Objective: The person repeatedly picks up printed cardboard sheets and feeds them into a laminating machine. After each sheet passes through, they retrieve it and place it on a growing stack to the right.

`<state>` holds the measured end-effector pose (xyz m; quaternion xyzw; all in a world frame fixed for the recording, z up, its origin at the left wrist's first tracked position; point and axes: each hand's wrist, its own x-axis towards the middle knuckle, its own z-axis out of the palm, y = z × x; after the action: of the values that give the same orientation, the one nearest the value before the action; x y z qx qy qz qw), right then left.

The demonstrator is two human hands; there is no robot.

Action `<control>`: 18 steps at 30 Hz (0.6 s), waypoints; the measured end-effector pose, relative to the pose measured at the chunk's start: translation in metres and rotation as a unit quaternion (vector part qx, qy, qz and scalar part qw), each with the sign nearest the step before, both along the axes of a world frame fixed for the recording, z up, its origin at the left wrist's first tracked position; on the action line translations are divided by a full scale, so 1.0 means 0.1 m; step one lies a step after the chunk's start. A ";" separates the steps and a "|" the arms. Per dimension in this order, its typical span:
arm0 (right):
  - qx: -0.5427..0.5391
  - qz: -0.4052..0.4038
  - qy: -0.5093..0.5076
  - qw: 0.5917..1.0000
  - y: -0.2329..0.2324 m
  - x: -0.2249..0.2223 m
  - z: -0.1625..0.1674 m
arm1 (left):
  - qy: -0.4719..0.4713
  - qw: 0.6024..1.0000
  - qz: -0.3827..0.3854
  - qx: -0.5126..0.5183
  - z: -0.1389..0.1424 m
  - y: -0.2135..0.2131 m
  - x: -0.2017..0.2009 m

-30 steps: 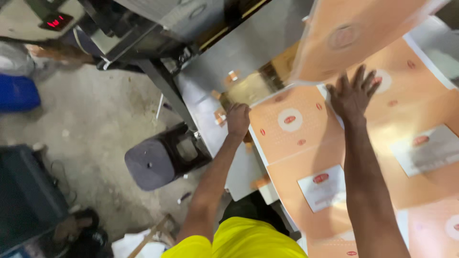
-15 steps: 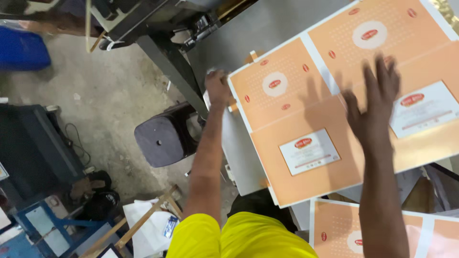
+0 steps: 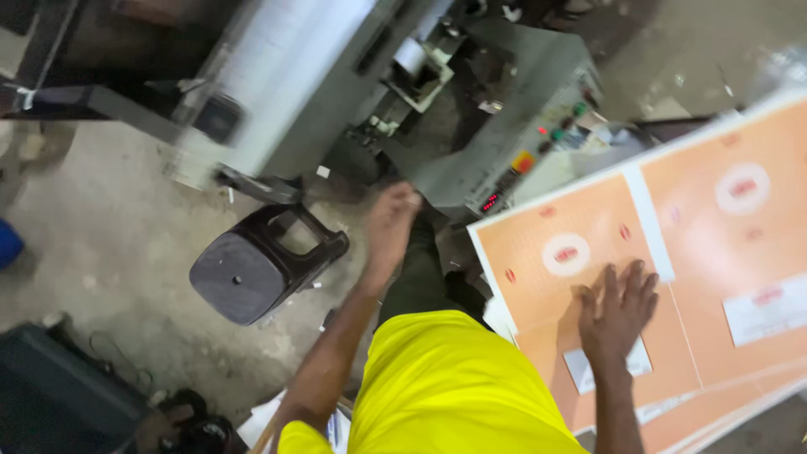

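A large orange printed cardboard sheet [image 3: 664, 244] with white ovals and white label patches lies on a stack at the right. My right hand [image 3: 618, 309] rests flat on it near its left part, fingers spread. My left hand [image 3: 391, 223] hangs in the air away from the sheet, above the floor and beside a grey machine, fingers loosely curled and holding nothing that I can see. My yellow shirt [image 3: 445, 387] fills the bottom middle.
A grey machine control panel [image 3: 538, 151] with coloured buttons and a red display stands behind the sheet. A dark plastic stool [image 3: 256, 265] sits on the concrete floor at left. A large machine roller [image 3: 277, 76] is at the top left. A dark box [image 3: 59, 395] is at bottom left.
The view has swung left and away from the stack. My left hand has let go of the sheet's edge and now hangs free. My right hand stays flat on the sheet.
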<state>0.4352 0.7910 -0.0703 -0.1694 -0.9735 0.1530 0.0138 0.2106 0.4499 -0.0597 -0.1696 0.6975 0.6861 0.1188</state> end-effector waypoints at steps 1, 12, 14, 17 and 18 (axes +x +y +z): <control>-0.006 -0.026 -0.010 1.000 0.02 0.16 -0.04 | -0.070 0.993 -0.092 0.006 -0.26 0.21 0.19; -0.028 -0.070 0.094 0.993 0.19 0.61 -0.03 | -0.001 0.984 -0.179 -0.022 -0.57 1.11 0.96; -0.023 -0.077 0.113 0.990 0.26 0.63 -0.04 | 0.108 0.957 -0.230 -0.138 -0.29 1.14 1.02; -0.020 -0.088 0.156 0.984 0.41 0.59 -0.08 | 0.203 0.915 -0.217 -0.274 0.16 1.26 1.22; -0.029 -0.089 0.181 0.979 0.47 0.54 -0.10 | 0.264 0.895 -0.230 -0.276 0.30 1.30 1.25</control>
<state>0.4895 0.8385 -0.0798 -0.2257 -0.9310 0.2075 0.1981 0.3360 0.5803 -0.0301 0.1571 0.8841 0.4388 0.0331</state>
